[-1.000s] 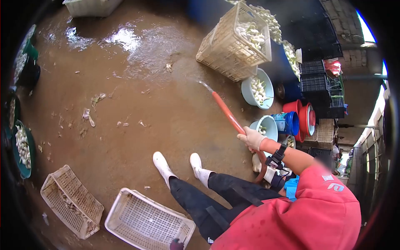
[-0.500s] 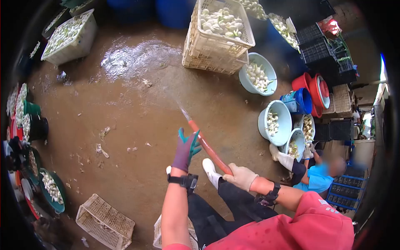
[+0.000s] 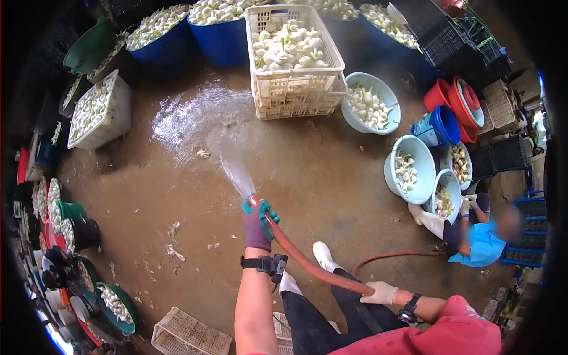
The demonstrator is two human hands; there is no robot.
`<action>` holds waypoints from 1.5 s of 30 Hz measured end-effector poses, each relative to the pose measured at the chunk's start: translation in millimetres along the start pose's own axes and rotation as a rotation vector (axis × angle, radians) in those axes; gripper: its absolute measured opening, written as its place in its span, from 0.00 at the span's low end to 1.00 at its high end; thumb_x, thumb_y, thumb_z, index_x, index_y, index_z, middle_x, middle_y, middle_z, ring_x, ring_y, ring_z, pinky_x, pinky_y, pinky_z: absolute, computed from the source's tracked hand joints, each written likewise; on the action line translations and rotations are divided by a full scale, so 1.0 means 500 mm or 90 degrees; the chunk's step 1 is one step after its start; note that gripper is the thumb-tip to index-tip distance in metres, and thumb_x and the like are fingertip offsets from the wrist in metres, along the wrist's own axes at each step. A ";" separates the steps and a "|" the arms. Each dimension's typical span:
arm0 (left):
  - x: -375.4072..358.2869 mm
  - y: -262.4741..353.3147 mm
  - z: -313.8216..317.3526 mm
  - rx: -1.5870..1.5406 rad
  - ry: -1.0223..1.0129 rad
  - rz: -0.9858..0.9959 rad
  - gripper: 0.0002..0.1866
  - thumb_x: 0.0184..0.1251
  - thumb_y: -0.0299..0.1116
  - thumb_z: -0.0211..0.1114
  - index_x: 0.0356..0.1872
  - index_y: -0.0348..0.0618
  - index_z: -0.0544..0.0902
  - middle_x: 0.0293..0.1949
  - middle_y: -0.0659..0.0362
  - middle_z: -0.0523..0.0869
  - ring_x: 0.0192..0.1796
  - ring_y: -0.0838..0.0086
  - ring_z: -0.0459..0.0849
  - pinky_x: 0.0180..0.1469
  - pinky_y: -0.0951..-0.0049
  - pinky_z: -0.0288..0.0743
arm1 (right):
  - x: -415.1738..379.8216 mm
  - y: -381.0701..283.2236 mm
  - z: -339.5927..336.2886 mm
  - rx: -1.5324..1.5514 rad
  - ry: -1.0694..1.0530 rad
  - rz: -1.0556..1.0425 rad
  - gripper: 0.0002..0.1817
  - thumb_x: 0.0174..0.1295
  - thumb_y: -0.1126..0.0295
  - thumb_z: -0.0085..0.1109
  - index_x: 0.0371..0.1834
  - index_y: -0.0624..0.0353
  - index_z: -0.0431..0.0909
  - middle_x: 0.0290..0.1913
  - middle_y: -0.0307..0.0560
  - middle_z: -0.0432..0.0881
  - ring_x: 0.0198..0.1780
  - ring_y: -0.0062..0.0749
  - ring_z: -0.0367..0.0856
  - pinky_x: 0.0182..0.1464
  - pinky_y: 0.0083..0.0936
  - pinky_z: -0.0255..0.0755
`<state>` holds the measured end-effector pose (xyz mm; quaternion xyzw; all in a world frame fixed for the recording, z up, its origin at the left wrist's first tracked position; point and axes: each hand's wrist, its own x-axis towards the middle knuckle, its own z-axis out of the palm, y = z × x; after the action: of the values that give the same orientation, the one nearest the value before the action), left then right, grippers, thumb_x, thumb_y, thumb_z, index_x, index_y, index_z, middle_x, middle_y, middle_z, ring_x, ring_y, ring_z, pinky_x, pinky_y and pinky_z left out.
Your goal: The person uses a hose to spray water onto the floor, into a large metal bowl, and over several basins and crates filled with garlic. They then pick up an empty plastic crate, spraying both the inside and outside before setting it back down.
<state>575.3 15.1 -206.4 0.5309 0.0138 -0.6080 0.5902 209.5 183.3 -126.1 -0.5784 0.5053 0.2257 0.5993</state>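
A red hose (image 3: 307, 267) crosses in front of me, and water sprays from its tip onto the wet brown floor (image 3: 195, 207). My left hand (image 3: 259, 222), in a purple and teal glove, is wrapped round the hose close to the nozzle end. Further back along the hose, my right hand (image 3: 380, 293) in a whitish glove grips it. Beyond the spray stand stacked cream crates (image 3: 296, 89), the top one full of white bulbs (image 3: 290, 47).
Light blue basins (image 3: 409, 171) with bulbs stand at the right, near a seated person in a blue shirt (image 3: 480, 242). A white tub (image 3: 109, 112) and green basin (image 3: 118, 305) are at the left. An empty crate (image 3: 192, 334) lies at the bottom. Scraps litter the floor.
My left hand, open before, has closed round the hose near its tip. The spray has widened. My right hand appears lower and further right, and the view has shifted.
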 end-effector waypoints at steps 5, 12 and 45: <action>0.034 0.070 0.051 0.078 -0.016 0.004 0.11 0.58 0.29 0.55 0.36 0.49 0.62 0.22 0.60 0.71 0.17 0.74 0.72 0.17 0.73 0.71 | -0.021 -0.068 -0.019 0.027 0.109 0.026 0.20 0.49 0.51 0.61 0.34 0.56 0.76 0.33 0.55 0.80 0.39 0.49 0.79 0.42 0.34 0.71; 0.060 0.110 0.081 0.065 -0.022 0.046 0.08 0.60 0.32 0.54 0.34 0.48 0.63 0.22 0.59 0.71 0.17 0.73 0.71 0.17 0.72 0.70 | -0.065 -0.122 -0.058 0.033 0.215 -0.012 0.19 0.48 0.53 0.63 0.33 0.56 0.77 0.31 0.53 0.81 0.37 0.49 0.80 0.40 0.35 0.73; -0.099 0.349 0.358 0.064 -0.110 0.181 0.04 0.55 0.30 0.55 0.28 0.44 0.68 0.21 0.62 0.70 0.19 0.75 0.69 0.19 0.74 0.67 | -0.229 -0.195 -0.214 0.097 0.280 -0.119 0.22 0.47 0.50 0.63 0.36 0.58 0.78 0.32 0.53 0.81 0.37 0.42 0.81 0.41 0.29 0.72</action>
<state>577.7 -118.1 10.9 0.5024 -0.1429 -0.5615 0.6418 211.6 98.2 37.7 -0.6110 0.5836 -0.0008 0.5348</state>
